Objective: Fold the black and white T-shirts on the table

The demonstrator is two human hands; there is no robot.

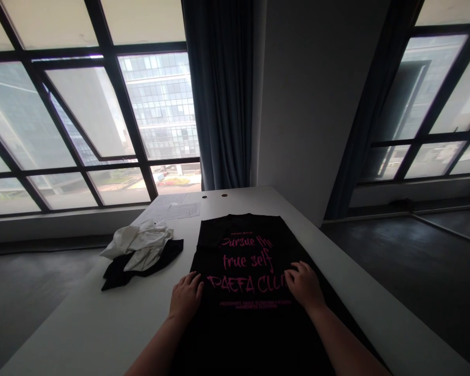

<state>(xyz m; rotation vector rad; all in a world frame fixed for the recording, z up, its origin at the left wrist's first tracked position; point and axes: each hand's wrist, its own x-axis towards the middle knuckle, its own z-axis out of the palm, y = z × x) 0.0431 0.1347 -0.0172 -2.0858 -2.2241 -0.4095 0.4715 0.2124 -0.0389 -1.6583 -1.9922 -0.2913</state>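
A black T-shirt (246, 337) with pink lettering lies flat and lengthwise in front of me, its neck end pointing away. At the shirt's left edge rests my left hand (186, 295), palm down, fingers slightly bent and apart. My right hand (305, 287) lies on the right part of the print, covering the end of the large lettering line. Its fingers are loosely curved and spread, touching the cloth. No fabric shows gripped in either hand. The lower end of the shirt runs out of view between my forearms.
The shirt is on a long white table (74, 324). To its left sits a crumpled heap of white cloth (141, 243) and black cloth (115, 271). Printed paper sheets (176, 210) lie behind the heap. Beyond the far end stand a dark curtain (223, 104) and a pillar (309, 104).
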